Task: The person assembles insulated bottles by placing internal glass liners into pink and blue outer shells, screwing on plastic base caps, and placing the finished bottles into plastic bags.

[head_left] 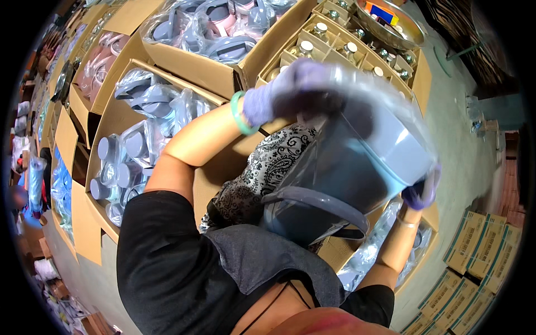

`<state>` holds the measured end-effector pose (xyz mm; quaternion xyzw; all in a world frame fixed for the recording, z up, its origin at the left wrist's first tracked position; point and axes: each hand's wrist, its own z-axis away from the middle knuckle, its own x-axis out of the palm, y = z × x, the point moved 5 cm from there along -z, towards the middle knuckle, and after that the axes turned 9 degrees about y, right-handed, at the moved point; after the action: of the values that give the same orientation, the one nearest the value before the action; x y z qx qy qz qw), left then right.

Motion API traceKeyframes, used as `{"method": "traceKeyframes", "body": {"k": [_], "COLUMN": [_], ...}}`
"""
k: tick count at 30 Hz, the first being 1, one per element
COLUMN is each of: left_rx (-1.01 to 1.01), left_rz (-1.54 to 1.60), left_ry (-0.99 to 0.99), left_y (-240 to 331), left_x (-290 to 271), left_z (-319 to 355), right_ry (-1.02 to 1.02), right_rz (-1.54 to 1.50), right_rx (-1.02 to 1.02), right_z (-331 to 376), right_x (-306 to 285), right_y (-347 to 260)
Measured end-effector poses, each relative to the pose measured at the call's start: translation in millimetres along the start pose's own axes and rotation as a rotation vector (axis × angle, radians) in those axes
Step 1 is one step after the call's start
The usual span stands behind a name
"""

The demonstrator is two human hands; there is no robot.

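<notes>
Up in front of me, tilted, is a large blue-grey plastic container (335,162) with a curved grey handle (318,201) toward its lower end. Clear plastic wrap covers it, blurred along the upper edge. My left hand (290,92), in a purple-and-dark work glove, grips its upper left end. On the far right side, my right hand (422,190) in the same kind of glove clasps the container's edge, its fingers partly hidden. Below and left of the container, patterned black-and-white cloth (273,162) covers my lap.
At my left, an open carton (100,195) holds several bagged grey-lidded containers (128,173). Beyond it stands another carton of bagged containers (218,28). A divided box (357,58) of white-capped glass bottles and a metal bowl (410,33) lie ahead. Stacked cartons (474,245) stand right.
</notes>
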<state>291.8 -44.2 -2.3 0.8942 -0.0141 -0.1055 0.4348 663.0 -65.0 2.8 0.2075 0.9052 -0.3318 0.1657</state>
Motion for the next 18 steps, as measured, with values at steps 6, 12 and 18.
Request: {"method": "traceKeyframes", "body": {"k": [6, 12, 18], "left_rx": [0.256, -0.262, -0.285], "left_rz": [-0.06, -0.136, -0.106], "left_ry": [-0.31, -0.622, -0.354], "left_y": [79.4, 28.1, 106.4], "left_x": [22.4, 10.5, 11.5], "left_z": [44.5, 132.5, 92.5], "right_ry": [-0.3, -0.758, -0.676], "right_rz": [-0.069, -0.081, -0.147], "right_rx": [-0.08, 0.145, -0.057], "right_z": [17.7, 94.8, 100.5], "right_x": [-9.9, 46.2, 38.7], "right_y": [-72.8, -73.8, -96.2]}}
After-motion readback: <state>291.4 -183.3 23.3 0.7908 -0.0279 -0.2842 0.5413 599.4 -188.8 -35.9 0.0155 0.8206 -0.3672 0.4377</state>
